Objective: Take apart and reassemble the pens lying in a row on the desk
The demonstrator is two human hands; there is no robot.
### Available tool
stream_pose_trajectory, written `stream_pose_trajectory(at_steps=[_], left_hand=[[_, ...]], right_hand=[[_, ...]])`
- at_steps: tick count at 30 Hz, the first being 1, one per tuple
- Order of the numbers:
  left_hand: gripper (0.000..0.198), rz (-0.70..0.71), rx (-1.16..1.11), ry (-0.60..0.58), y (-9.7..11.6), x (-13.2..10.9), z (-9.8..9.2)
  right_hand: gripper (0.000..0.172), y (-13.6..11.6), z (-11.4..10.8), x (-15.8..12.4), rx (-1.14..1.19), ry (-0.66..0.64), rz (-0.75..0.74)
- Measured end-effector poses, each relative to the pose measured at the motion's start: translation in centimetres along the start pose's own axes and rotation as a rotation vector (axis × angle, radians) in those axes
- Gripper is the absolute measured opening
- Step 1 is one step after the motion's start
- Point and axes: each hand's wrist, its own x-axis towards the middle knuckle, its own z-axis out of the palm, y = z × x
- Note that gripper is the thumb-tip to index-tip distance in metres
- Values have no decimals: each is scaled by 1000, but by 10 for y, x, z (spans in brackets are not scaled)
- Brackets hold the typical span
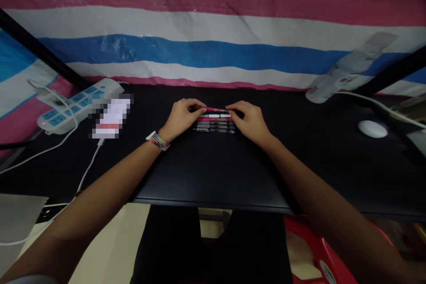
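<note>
A pink pen (214, 109) lies crosswise at the far end of a row of several pens (214, 124) on the black table (206, 173). My left hand (181, 117) pinches the pink pen's left end, and my right hand (249, 120) pinches its right end. The other pens lie side by side just below it, between my two hands. A colourful band sits on my left wrist.
A white and blue power strip (71, 106) with cables lies at the left, beside a blurred-out flat object (111, 117). A white mouse (372, 128) and a lying clear bottle (349, 69) are at the right. A red stool (319, 248) stands below the table edge.
</note>
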Motion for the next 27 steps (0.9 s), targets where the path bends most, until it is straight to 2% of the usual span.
stream_pose_trajectory(at_steps=[19, 24, 27], left_hand=[[11, 32, 140, -46, 1, -3, 0], [18, 12, 94, -55, 5, -4, -1], [27, -20, -25, -48, 7, -5, 1]], right_hand=[[25, -5, 4, -7, -142, -40, -58], [28, 3, 5, -5, -186, 37, -86], [26, 5, 8, -4, -78, 111, 3]])
